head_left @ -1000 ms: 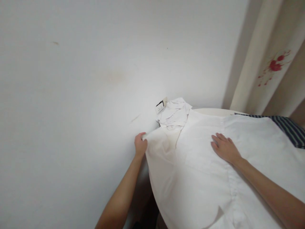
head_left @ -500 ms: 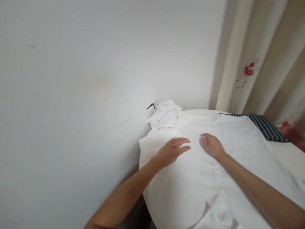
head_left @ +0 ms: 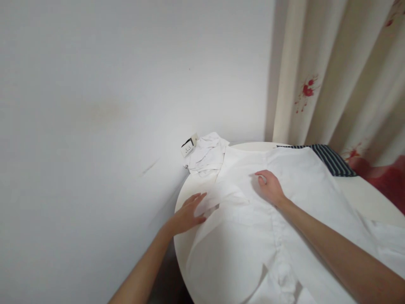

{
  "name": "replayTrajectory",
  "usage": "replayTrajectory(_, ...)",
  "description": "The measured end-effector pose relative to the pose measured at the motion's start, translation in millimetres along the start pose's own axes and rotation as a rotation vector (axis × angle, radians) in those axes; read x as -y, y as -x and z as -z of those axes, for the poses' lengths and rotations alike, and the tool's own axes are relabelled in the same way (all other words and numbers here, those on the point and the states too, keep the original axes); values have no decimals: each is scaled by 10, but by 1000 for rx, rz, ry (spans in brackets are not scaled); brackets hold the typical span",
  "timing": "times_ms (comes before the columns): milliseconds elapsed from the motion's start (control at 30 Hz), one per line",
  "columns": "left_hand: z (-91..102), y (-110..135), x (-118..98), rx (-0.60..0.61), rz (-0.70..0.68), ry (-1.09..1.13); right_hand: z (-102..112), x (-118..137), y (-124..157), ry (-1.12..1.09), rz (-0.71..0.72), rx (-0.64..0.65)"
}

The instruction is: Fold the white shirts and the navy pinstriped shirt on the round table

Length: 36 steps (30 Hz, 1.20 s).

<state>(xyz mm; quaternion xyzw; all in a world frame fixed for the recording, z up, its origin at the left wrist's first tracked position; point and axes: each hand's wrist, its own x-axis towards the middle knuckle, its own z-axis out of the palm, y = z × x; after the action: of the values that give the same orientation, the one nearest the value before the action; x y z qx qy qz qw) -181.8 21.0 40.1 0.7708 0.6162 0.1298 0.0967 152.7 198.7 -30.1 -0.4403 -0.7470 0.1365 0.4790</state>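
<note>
A white cloth garment (head_left: 234,245), perhaps a shirt, is spread over a round white table (head_left: 373,198). A gathered seam runs down its middle. My left hand (head_left: 186,215) is beside the garment's left edge, thumb and fingers apart. Next to that hand the fabric is blurred and partly raised, with a dark gap under a fold. On the upper middle of the garment rests my right hand (head_left: 270,186), loosely curved, thumb tip apart from the forefinger. Its other fingers are mostly hidden.
A crumpled white cloth (head_left: 207,154) sits at the table's back left, beside a wall socket (head_left: 188,146). A dark striped cloth (head_left: 333,160) lies at the back right. Behind hangs a cream curtain (head_left: 329,84) with red splashes. The wall (head_left: 95,169) borders the left side.
My left hand has moved left, off the garment to its edge, and the fabric there has shifted. My right hand keeps about the same place on the cloth. The view has turned slightly right.
</note>
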Motion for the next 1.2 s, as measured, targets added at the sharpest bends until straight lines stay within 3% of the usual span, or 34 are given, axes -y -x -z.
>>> replayTrajectory(67,-88,71,107,33,14,-44,4,34,0,-22,27,4)
replayTrajectory(200,-146,31,128,-104,53,-118,40,124,-28,-99,71,-6)
replayTrajectory(300,40,-124,86,-322,18,-112,117,279,-82,-204,123,38)
replayTrajectory(367,232,-261,-15,-485,-88,-59,195,460,-111,-276,151,87)
replayTrajectory(467,473,-504,-345,-573,-308,55,325,823,-94,-332,152,176)
replayTrajectory(600,552,-798,-999,-513,-546,180,442,1238,22,-311,117,240)
replayTrajectory(700,519,-872,-1407,-404,-757,238,473,1305,88,-261,58,195)
replayTrajectory(767,503,-847,-1520,-374,-816,273,498,1233,95,-240,-48,121)
replayTrajectory(867,463,-755,-1386,-422,-705,328,586,1055,55,-298,-313,-68)
replayTrajectory(1000,253,-555,-899,-443,-420,353,825,893,-75,-546,-624,-306)
replayTrajectory(1100,-3,-325,-633,-281,-270,288,1066,884,-224,-712,-720,-401)
replayTrajectory(1200,-229,-92,-549,-77,-258,216,1319,944,-396,-833,-733,-451)
